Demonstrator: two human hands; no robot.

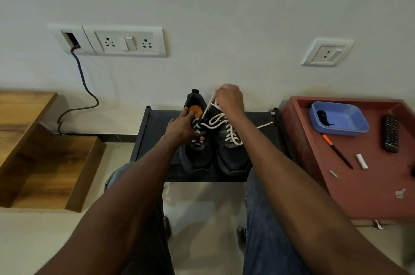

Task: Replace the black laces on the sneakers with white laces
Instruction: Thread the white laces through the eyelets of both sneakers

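black sneakers [214, 146] side by side, white laces [226, 127]

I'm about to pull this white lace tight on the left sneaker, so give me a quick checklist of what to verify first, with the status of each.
1. Left sneaker steadied: ok, the left hand rests on it by the tongue.
2. White lace gripped: ok, the right hand holds it raised and taut.
3. Lace through every eyelet of the left sneaker: cannot tell, the hand covers part.
4. Right sneaker laced white: ok, crossings show.
5. Both sneakers sit fully on the black rack: ok.
6. Old black lace out of the way: ok, something dark lies in the blue tray.
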